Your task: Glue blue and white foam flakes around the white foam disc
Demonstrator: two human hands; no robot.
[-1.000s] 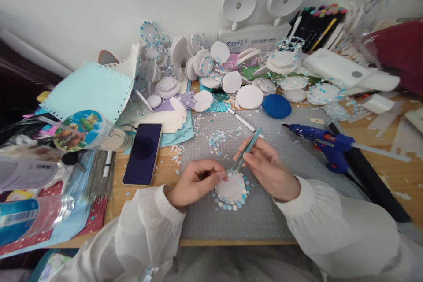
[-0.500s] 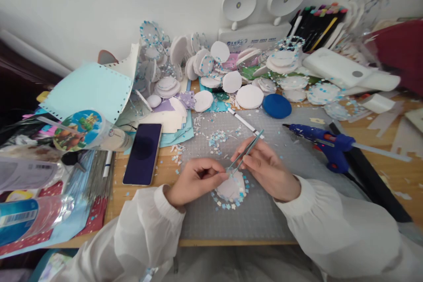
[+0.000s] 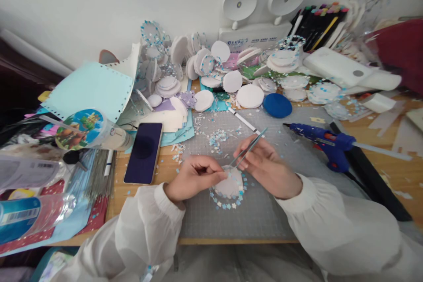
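Over the grey cutting mat (image 3: pixel 264 224) hangs or rests a ring of small blue and white stars (image 3: pixel 226 206) around a pale round disc (image 3: pixel 231 183). My left hand (image 3: pixel 196 178) pinches the ring's upper left edge between thumb and index finger. Pale green tweezers (image 3: pixel 254 142) are gripped in my right hand (image 3: pixel 269 167), their tips pointing down-left at the top of the ring. Whether the tips hold a star is too small to tell. Loose blue and white stars (image 3: pixel 218 138) lie on the mat behind my hands.
A blue glue gun (image 3: pixel 324 139) lies at the right, a blue round lid (image 3: pixel 277 105) and white marker (image 3: pixel 243 120) behind. The phone (image 3: pixel 143 153) and cup (image 3: pixel 89 130) are at the left. White discs (image 3: pixel 250 96) crowd the back.
The tweezers and my right hand have shifted slightly right, and the tips are a little higher. The ring and disc have moved slightly left. My left hand keeps its pinch.
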